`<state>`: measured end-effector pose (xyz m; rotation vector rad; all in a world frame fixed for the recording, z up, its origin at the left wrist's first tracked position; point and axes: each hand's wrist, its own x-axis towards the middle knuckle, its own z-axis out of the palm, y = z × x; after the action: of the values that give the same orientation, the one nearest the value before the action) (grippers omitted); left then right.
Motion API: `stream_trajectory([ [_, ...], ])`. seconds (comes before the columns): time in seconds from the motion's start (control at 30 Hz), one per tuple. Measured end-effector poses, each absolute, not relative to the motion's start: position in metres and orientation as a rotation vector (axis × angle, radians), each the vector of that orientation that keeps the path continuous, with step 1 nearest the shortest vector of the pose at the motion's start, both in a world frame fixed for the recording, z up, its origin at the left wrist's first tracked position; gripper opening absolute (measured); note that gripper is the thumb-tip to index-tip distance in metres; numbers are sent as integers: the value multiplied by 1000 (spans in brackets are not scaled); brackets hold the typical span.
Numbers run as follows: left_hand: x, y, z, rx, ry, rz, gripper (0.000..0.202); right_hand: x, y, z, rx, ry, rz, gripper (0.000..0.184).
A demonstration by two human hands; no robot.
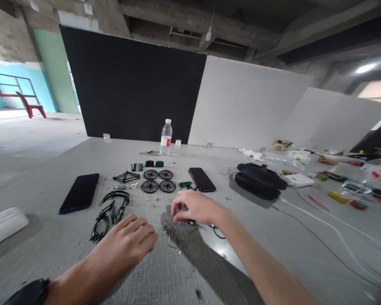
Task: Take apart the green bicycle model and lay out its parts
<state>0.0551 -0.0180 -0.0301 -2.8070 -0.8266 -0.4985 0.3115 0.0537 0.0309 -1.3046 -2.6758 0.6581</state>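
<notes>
My right hand (195, 206) hovers over small dark parts (190, 222) at the middle of the table. Its thumb and index finger bend toward each other, tips almost together; whatever may be between them is too small to name. My left hand (133, 237) is low over the table, palm down, fingers loosely bent with nothing visible in them. Left of it lie dark green miniature bicycle frame parts (112, 212). Beyond are several small black spoked wheels (150, 186) and a small triangular frame (126, 176). An L-shaped hex key (171, 243) lies between my hands.
A dark phone (80, 193) lies at left, another phone (202, 179) at right. A water bottle (166, 137) stands before the black board (133, 84). A black case (260, 181), white cables (330, 226) and scattered tools spread rightward. A white object (4, 226) sits far left.
</notes>
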Motion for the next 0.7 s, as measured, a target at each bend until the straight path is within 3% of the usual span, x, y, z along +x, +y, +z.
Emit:
stream_trajectory([
  [0.2, 53, -23, -25, -2830, -816, -546, 15, 301, 47, 26, -1346, -2733, 721, 14],
  [0.7, 56, -28, -24, -2759, -847, -549, 12, 283, 43, 9, -1225, -2650, 472, 9],
])
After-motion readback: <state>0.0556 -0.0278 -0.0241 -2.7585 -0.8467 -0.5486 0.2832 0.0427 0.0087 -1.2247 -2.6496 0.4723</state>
